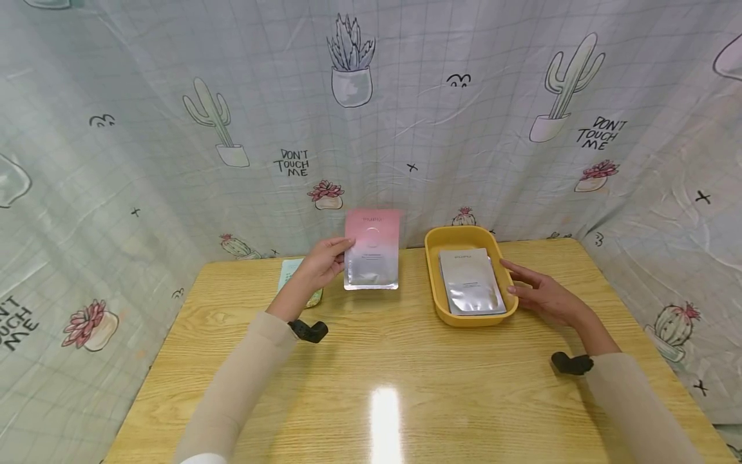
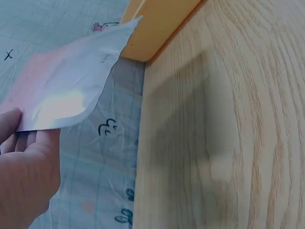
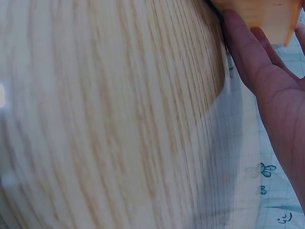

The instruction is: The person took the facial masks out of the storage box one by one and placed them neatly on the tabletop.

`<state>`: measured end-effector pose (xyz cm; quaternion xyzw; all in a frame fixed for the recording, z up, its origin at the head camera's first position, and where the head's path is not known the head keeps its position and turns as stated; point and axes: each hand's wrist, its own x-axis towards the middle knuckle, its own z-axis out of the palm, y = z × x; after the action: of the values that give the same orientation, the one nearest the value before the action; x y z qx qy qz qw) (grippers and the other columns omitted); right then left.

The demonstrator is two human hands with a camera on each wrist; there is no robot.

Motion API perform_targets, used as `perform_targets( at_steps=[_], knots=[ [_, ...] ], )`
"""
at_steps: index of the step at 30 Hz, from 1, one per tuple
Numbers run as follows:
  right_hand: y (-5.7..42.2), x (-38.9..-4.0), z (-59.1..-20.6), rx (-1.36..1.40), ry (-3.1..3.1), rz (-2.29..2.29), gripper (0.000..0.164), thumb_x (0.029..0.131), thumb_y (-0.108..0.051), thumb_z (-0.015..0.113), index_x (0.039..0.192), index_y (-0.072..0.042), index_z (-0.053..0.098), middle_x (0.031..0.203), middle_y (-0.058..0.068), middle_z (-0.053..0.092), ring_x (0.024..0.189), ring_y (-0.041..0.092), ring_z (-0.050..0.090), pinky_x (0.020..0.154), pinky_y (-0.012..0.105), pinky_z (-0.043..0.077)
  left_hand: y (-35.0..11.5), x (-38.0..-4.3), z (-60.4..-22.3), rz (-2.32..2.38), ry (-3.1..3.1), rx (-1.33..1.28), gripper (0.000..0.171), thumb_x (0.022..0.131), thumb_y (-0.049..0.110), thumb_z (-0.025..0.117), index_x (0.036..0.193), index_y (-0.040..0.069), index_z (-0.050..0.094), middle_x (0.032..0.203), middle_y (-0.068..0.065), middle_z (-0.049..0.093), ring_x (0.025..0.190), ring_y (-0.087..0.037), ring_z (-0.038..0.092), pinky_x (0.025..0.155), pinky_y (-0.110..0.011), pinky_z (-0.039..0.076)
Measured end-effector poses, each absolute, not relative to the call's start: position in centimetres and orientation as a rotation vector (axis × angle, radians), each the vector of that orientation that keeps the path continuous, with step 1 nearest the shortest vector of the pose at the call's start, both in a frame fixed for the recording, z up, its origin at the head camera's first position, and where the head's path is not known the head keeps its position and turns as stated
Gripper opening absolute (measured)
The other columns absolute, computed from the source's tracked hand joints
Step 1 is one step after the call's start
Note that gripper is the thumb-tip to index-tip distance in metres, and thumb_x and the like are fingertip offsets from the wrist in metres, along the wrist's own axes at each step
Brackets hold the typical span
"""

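Note:
My left hand (image 1: 324,261) pinches a pink and silver foil sachet (image 1: 372,248) by its left edge, thumb in front. The sachet hangs upright in front of the curtain, raised above the table, as its shadow in the left wrist view shows. To its right stands a yellow plastic basket (image 1: 471,320) with silver foil sachets (image 1: 471,283) stacked inside. My right hand (image 1: 545,298) rests against the basket's right side, fingers extended along the outer wall. In the right wrist view, those fingers (image 3: 248,47) lie close to the orange-looking basket wall (image 3: 271,16).
A light green packet (image 1: 286,270) lies at the back left of the wooden table (image 1: 324,386), partly hidden behind my left hand and forearm. A patterned curtain (image 1: 406,129) hangs right behind the table's back edge and down both sides.

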<state>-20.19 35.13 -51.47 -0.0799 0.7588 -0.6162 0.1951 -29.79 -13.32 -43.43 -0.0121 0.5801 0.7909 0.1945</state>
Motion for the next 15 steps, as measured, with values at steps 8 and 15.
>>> perform_targets(
  at_steps=[8, 15],
  knots=[
    [35.1, -20.1, -51.4, -0.248, 2.126, -1.735, 0.07, 0.107, -0.021, 0.056, 0.165, -0.021, 0.017, 0.165, 0.026, 0.009, 0.146, 0.037, 0.027, 0.096, 0.022, 0.051, -15.4, -30.0, -44.2, 2.197, 1.642, -0.024, 0.024, 0.106, -0.001, 0.046, 0.084, 0.001, 0.054, 0.076, -0.002, 0.046, 0.066, -0.009, 0.039, 0.056, -0.018, 0.039],
    [35.1, -20.2, -51.4, -0.252, 2.113, -1.741, 0.07, 0.107, -0.02, 0.056, 0.165, -0.022, 0.017, 0.165, 0.025, 0.01, 0.143, 0.027, 0.032, 0.097, 0.022, 0.051, -17.2, -30.1, -45.4, 2.085, 1.761, -0.066, 0.014, 0.109, 0.003, 0.043, 0.11, -0.005, 0.055, 0.084, -0.001, 0.039, 0.068, -0.009, 0.031, 0.056, -0.019, 0.03]
  ],
)
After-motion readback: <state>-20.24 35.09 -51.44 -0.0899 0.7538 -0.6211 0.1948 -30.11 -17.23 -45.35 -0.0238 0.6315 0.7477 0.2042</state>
